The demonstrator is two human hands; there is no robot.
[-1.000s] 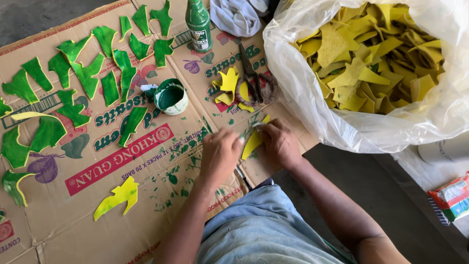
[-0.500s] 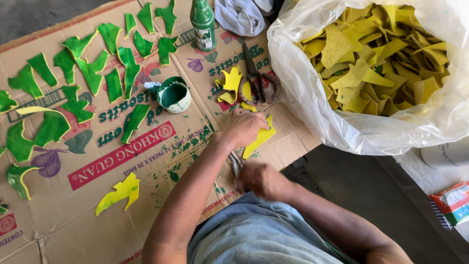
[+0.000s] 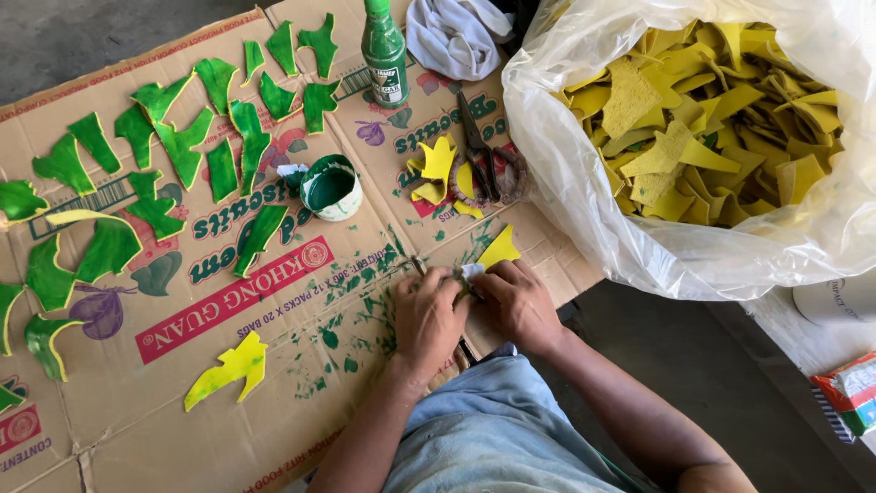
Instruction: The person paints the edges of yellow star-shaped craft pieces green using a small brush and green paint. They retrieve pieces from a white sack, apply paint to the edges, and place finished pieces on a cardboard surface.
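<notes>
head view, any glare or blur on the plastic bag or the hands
Head view: daylight gives white glare on the clear plastic bag; left hand and right hand are evenly lit and fairly sharp; the green pieces shine faintly; shadows are soft.

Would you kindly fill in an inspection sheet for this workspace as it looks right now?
Surface: flattened brown cardboard sheet, smeared with green paint near the hands.
Job's things: yellow cut-out piece and a small white bit under both hands; round green paint pot; green-painted cut-out pieces laid out at the left.
Clutter: green bottle, white cloth, dark scissors, loose yellow arrow-like piece, clear plastic bag of yellow pieces.
Hands: left hand and right hand close together on the piece.
Cables: nothing seen.
Surroundings: grey concrete floor; colourful packet at the right edge.
</notes>
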